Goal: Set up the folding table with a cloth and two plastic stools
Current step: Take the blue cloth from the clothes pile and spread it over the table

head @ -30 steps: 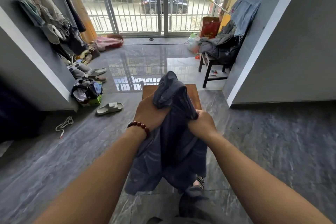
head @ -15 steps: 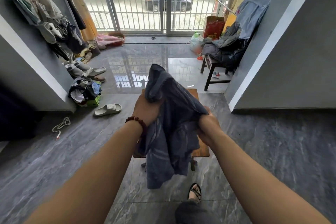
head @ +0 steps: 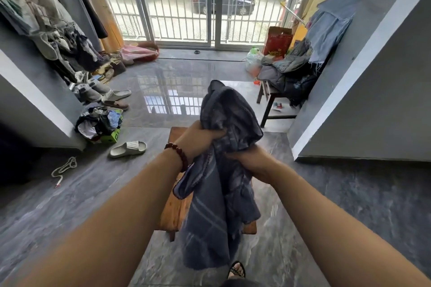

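Cloth: a dark blue cloth (head: 221, 193) with pale stripes, bunched up and held in the air by both hands, above the tabletop. Its upper part stands in a crumpled peak over the hands; the rest hangs down in loose folds, and its lower edge is close to the floor in this view.
Left hand: the left hand (head: 198, 140), with a red bead bracelet (head: 178, 150) on the wrist, grips the cloth high up. Its fingers (head: 217, 134) are clenched round a thick gather of fabric.
Right hand: the right hand (head: 254, 163) holds the cloth a little lower and to the right, just beside the left hand. Its fingers (head: 235, 155) are curled into the folds, grasping them.
Tabletop: a small brown wooden tabletop (head: 173, 212) stands on the grey floor (head: 70, 205) straight ahead, mostly hidden behind the hanging cloth. Only its left edge, far left corner and near right corner show.
Foot: a sandalled foot (head: 236, 270) shows at the bottom edge, below the cloth.
Left side: a pale slipper (head: 128, 148) lies on the floor, near a heap of clothes (head: 100, 123) and a white cord (head: 64, 169).
Right side: a dark chair (head: 268, 105) piled with garments stands by the wall.
Far end: a barred glass door (head: 210, 7), with a dark car (head: 224, 4) outside.
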